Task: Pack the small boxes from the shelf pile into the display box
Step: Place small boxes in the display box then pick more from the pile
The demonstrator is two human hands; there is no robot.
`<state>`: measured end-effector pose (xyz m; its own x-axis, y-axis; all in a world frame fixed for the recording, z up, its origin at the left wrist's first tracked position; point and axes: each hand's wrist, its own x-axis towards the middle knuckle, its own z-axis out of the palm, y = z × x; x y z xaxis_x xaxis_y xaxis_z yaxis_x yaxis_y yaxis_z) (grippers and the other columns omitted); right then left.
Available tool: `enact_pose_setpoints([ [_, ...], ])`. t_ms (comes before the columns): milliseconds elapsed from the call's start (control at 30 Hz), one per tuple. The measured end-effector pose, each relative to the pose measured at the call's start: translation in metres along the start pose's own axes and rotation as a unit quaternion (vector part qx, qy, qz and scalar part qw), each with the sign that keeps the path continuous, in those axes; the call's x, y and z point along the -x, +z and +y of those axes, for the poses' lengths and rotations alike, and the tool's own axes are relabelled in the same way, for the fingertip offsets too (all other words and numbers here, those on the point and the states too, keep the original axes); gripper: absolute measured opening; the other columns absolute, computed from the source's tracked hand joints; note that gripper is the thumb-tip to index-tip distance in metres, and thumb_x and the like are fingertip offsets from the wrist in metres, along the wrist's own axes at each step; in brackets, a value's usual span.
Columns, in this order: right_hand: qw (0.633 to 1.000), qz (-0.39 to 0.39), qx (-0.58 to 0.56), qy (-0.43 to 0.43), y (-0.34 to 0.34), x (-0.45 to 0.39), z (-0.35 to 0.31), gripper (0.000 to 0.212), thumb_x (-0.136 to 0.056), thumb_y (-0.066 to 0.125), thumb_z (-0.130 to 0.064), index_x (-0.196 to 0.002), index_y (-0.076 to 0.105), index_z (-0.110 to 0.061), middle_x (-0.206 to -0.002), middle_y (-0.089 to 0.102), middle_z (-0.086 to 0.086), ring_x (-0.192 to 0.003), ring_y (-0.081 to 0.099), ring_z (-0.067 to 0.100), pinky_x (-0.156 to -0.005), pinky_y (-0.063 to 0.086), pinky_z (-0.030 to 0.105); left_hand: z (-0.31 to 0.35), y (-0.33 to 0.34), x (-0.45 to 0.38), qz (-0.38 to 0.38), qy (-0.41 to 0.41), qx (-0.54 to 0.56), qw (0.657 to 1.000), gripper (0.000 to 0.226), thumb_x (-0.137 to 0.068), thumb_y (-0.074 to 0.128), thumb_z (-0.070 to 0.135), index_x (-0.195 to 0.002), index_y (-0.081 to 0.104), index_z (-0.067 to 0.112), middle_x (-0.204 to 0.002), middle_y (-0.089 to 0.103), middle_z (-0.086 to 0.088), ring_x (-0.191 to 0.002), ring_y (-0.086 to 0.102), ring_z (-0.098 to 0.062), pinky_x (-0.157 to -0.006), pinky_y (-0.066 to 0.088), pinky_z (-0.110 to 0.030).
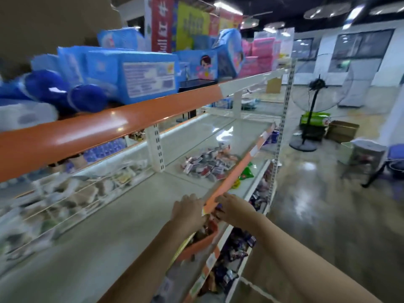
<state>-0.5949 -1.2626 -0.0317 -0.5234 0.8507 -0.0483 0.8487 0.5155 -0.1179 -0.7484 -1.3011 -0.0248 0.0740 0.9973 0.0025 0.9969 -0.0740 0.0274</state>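
A glossy orange strip [65, 136] is being shown along the upper shelf edge, catching bright highlights. The middle shelf board [122, 217] is being seen as smooth, pale and faintly reflective. Blue packs [131, 73] above are being presented in shiny plastic film. The small boxes [207, 164] in the pile are being seen as printed card, though blur is hiding finer detail. The perforated upright [282, 121] is being shown as white painted metal. The floor [317, 204] is being rendered as polished, wet-looking concrete.
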Motion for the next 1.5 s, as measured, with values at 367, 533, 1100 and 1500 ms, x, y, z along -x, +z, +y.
enact_pose_setpoints([
  [367,0.997,0.008,-0.05,0.064,-0.014,-0.12,0.136,0.045,-0.094,0.051,-0.025,-0.136,0.04,-0.016,-0.134,0.044,0.009,-0.118,0.048,0.027,-0.093,0.046,0.039,0.01,-0.001,-0.194,0.019,0.028,0.011,0.999,0.045,-0.089,0.044,0.052,-0.113,0.057,0.016,-0.12,0.056,-0.009,-0.112,0.052,-0.026,-0.088,0.041,-0.035],
  [533,0.994,0.011,-0.076,0.083,-0.013,-0.159,0.175,0.042,-0.093,0.052,-0.027,-0.133,0.044,-0.018,-0.133,0.046,0.007,-0.115,0.052,0.026,-0.092,0.049,0.042,0.011,0.002,-0.254,0.011,0.025,-0.013,1.0,0.048,-0.091,0.045,0.047,-0.129,0.045,0.018,-0.129,0.049,-0.009,-0.117,0.048,-0.026,-0.091,0.043,-0.038],
  [1100,0.986,0.074,-0.117,-0.093,-0.014,-0.337,0.251,0.028,-0.094,0.049,-0.031,-0.117,0.058,-0.017,-0.119,0.056,0.004,-0.109,0.055,0.022,-0.087,0.047,0.033,0.017,0.047,-0.369,0.096,-0.135,-0.046,0.985,0.042,-0.093,0.05,0.032,-0.133,0.041,0.02,-0.131,0.048,0.0,-0.118,0.045,-0.021,-0.092,0.04,-0.034],
  [1500,0.925,0.083,-0.353,-0.113,-0.013,-0.354,0.264,0.01,-0.088,0.059,-0.027,-0.084,0.067,-0.022,-0.076,0.066,-0.009,-0.068,0.058,0.002,-0.06,0.042,0.012,0.016,0.048,-0.366,0.143,-0.196,0.02,0.97,0.046,-0.092,0.049,0.023,-0.137,0.04,0.028,-0.136,0.045,0.005,-0.123,0.042,-0.015,-0.096,0.038,-0.027],
])
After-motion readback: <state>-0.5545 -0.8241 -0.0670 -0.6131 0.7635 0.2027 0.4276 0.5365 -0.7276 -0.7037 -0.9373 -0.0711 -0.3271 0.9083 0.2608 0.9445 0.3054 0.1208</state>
